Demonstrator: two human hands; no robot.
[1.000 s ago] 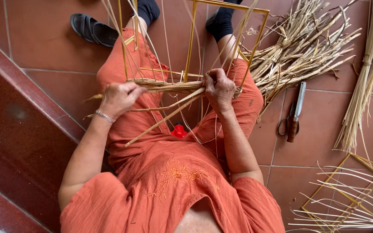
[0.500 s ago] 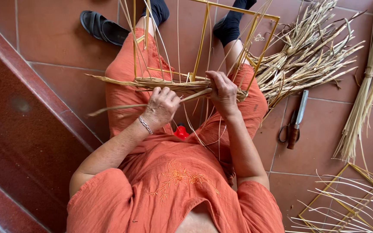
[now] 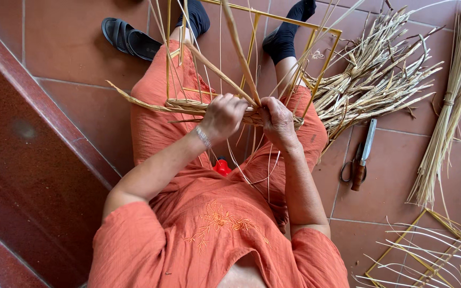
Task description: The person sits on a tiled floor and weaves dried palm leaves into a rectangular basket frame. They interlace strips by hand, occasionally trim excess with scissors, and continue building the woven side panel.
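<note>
Seated person in orange clothing, viewed from above. At frame centre, the left hand (image 3: pixel 222 116) and right hand (image 3: pixel 277 121) grip a horizontal band of woven straw (image 3: pixel 153 105) on a yellow rod frame (image 3: pixel 316 58) across the lap. Right of centre: loose straw pile (image 3: pixel 380 80), scissors (image 3: pixel 359 157), tied straw bundle (image 3: pixel 449 106). Upper left: black sandal (image 3: pixel 129 40).
</note>
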